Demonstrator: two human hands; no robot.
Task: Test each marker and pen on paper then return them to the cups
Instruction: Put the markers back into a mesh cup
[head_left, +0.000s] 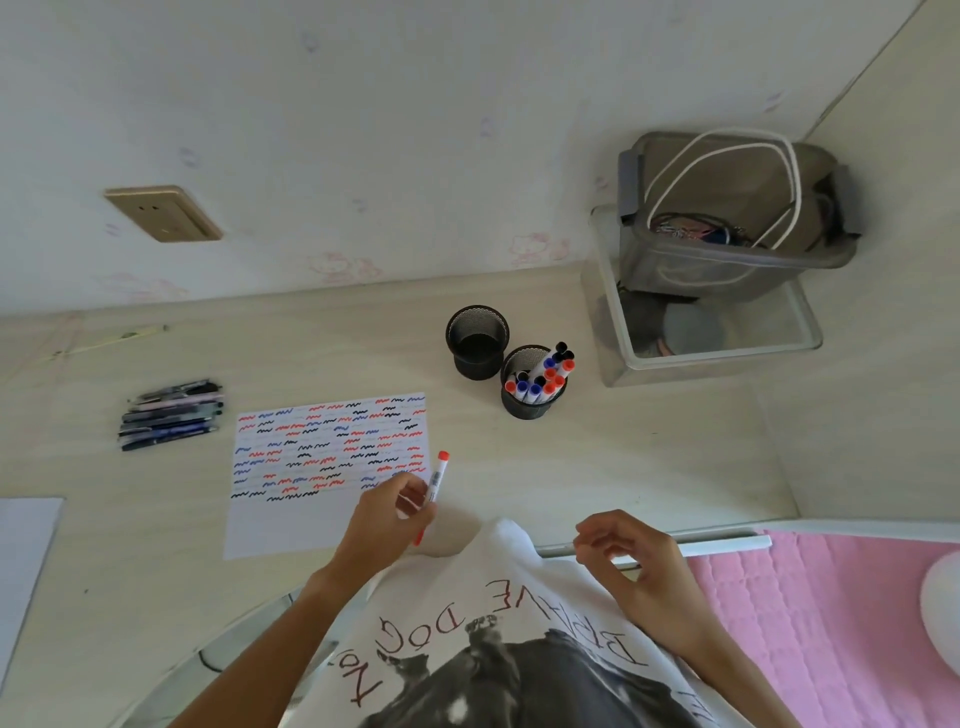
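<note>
Red-capped marker pinched in my left hand just off the paper's near corner, right hand loosely curled, empty; cups well beyond the grip, so a slack pinch risks dropping it.

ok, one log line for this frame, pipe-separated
left hand: holds red marker, capped | right hand: idle | front cup: markers | rear cup: looks empty | pens: left of paper

shirt | print reads "BRAVE DOG" | remaining letters unclear
</note>
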